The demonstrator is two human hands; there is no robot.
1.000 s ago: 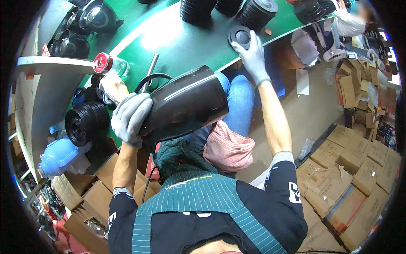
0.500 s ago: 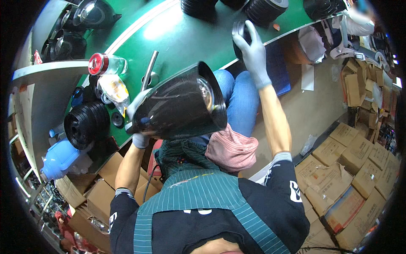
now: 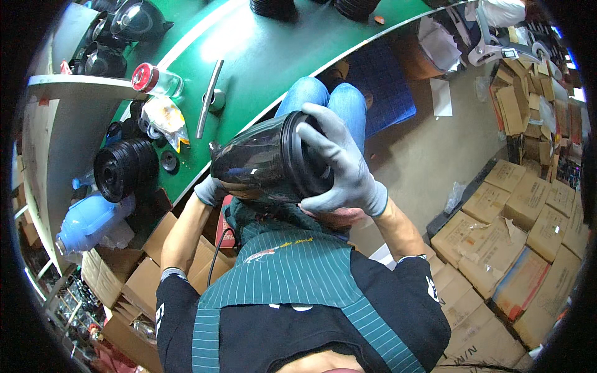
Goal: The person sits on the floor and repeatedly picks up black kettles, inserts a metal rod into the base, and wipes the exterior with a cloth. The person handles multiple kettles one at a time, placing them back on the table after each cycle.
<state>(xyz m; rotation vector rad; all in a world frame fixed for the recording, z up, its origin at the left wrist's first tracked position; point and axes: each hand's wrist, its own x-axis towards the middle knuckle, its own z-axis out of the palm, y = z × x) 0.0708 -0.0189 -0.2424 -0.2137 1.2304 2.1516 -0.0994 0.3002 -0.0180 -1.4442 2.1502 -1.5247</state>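
Observation:
A glossy black tapered vessel (image 3: 249, 163) lies sideways over my lap, its wide end toward the right. My gloved left hand (image 3: 210, 191) is closed at its narrow end, with the fingers partly hidden behind it. Across the wide mouth sits a round black ribbed lid-like piece (image 3: 290, 155). My gloved right hand (image 3: 345, 158) grips that piece with its fingers spread round the rim and presses against the vessel; whether the piece is fully seated cannot be seen.
On the green table (image 3: 261, 68) lie a metal rod (image 3: 209, 102), a red-lidded jar (image 3: 155, 81), a plastic bag (image 3: 165, 121) and a stack of black discs (image 3: 127, 168). More black stacks (image 3: 356, 7) stand at the far edge. Cartons (image 3: 485, 230) fill the right side.
My right hand has brought the round black piece from the far table stacks to the vessel's wide mouth. The vessel has turned and now lies more level, and my left hand has moved lower.

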